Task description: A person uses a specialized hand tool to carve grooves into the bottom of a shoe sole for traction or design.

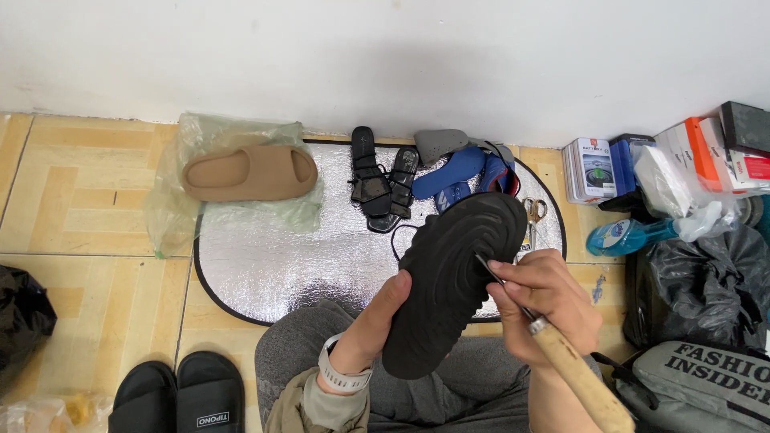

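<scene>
Nearest us, our right hand grips a wooden-handled metal awl, its tip on the black ridged rubber sole; our left hand is closed round that sole's edge — at twelve o'clock, a tan foam slide lies on clear plastic.

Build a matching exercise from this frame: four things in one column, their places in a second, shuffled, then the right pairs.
Things:
1. black ridged sole
2. tan slide
3. wooden-handled awl
4. scissors

Places:
A. on the clear plastic bag
B. in the right hand
C. on the silver mat, beside the sole's toe
D. in the left hand, over the lap

Pairs: 1-D, 2-A, 3-B, 4-C
</scene>
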